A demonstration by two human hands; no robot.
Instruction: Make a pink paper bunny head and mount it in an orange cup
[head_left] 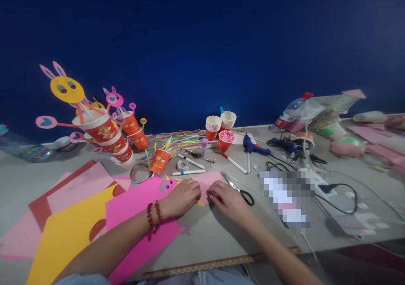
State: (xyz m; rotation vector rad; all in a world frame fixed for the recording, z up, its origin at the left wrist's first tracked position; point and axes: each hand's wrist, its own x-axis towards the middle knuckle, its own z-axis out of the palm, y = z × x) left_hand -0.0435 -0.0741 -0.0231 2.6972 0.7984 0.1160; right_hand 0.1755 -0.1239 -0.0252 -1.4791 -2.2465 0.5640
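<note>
My left hand, with a red bead bracelet at its wrist, has its fingers curled together near the middle of the table. Close by on the right, my right hand has its fingers bent in a pinch. What either holds is too small or hidden to name. A pale pink paper piece lies between and behind the hands, and a small yellow piece shows beside my left fingertips. Scissors with black handles lie just beyond my right hand. A bright pink sheet extends under my left forearm.
Yellow and other coloured sheets overlap at left. Behind them stand decorated paper cups with a yellow bunny face. Several markers, a tape roll and a blue glue gun lie further back. A power strip and cables are at right.
</note>
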